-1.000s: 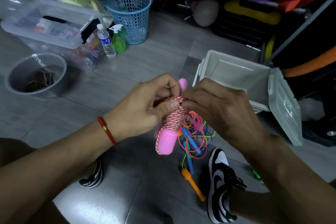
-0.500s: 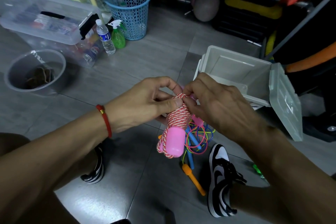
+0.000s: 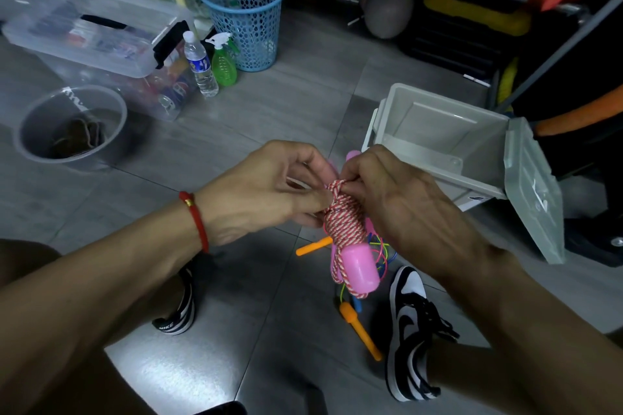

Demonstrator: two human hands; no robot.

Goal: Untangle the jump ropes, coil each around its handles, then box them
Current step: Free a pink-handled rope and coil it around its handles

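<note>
A red-and-white jump rope (image 3: 344, 224) is coiled tightly around its pink handles (image 3: 358, 268), held upright above the floor. My left hand (image 3: 269, 185) grips the bundle from the left, thumb pressed on the coils. My right hand (image 3: 397, 194) pinches the rope's end loop at the top of the coil. Below, on the floor, lies a tangle of thin coloured ropes (image 3: 381, 251) with orange handles (image 3: 359, 330) and a blue one, partly hidden by the bundle. The open white box (image 3: 438, 141) stands just right of my hands, its lid (image 3: 536, 192) hanging open.
My two black-and-white shoes (image 3: 409, 330) flank the rope tangle. A clear round tub (image 3: 72, 126) sits at the left, a clear lidded bin (image 3: 97, 40), water bottle (image 3: 200, 64), green spray bottle (image 3: 222, 61) and blue basket (image 3: 247, 13) farther back. Gear crowds the back right.
The bundle has tipped more upright and shifted slightly right. My right hand's fingers moved up to the top of the coil and now pinch the rope end there.
</note>
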